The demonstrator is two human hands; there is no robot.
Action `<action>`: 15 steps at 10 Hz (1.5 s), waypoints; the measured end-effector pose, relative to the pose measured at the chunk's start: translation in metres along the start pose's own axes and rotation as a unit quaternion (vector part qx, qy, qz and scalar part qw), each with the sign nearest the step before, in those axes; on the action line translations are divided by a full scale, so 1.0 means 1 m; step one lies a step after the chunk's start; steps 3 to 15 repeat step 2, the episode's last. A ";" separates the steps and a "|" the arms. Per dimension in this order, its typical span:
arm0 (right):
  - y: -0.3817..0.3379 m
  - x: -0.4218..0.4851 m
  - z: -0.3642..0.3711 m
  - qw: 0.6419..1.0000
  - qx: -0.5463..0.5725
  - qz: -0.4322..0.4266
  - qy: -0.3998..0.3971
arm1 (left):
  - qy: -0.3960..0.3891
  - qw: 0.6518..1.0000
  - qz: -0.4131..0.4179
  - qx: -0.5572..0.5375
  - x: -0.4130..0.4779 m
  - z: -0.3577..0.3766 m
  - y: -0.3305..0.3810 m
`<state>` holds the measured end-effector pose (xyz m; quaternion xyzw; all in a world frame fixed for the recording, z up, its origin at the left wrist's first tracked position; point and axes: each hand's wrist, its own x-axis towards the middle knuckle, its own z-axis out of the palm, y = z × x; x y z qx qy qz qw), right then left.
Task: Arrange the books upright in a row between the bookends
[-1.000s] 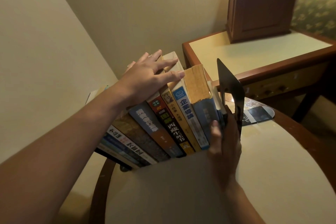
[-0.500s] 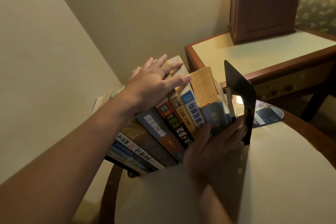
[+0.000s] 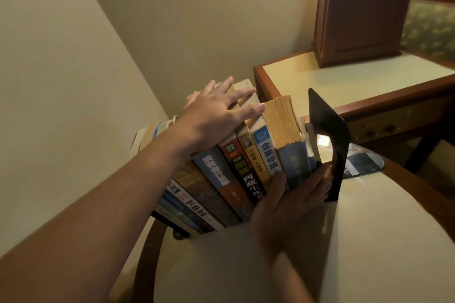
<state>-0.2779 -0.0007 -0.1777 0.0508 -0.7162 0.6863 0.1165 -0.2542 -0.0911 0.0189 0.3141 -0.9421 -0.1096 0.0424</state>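
A row of several books (image 3: pixel 231 170) stands spine-out on the round table (image 3: pixel 369 241), leaning toward the left. My left hand (image 3: pixel 216 115) lies flat with spread fingers on the books' top edges. My right hand (image 3: pixel 293 194) presses against the spines at the row's right end, thumb on a blue-and-white book (image 3: pixel 264 147), fingers on a thick yellowed book (image 3: pixel 285 125) and against a thin book next to it. A black bookend (image 3: pixel 330 135) stands upright just right of the row. The left end of the row is hidden behind my left arm.
A magazine or booklet (image 3: pixel 364 162) lies flat behind the bookend. A square wooden side table (image 3: pixel 344 86) stands beyond, carrying a dark wooden box (image 3: pixel 359 12). Walls close in on the left and behind. The round table's wooden rim (image 3: pixel 145 251) runs near the books' base.
My right hand has moved from gripping the bookend's base to spreading across the spines of the rightmost books. My left hand stays on top of the row.
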 end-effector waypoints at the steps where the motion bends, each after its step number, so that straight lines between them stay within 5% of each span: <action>1: 0.005 0.005 -0.038 0.992 -0.042 -0.028 -0.115 | 0.074 0.996 -0.004 -0.041 -0.010 -0.005 0.005; 2: 0.003 0.010 -0.082 0.971 -0.047 -0.024 -0.231 | 0.185 0.981 -0.010 -0.048 -0.037 0.002 0.008; 15: 0.003 0.010 -0.082 0.971 -0.047 -0.024 -0.231 | 0.185 0.981 -0.010 -0.048 -0.037 0.002 0.008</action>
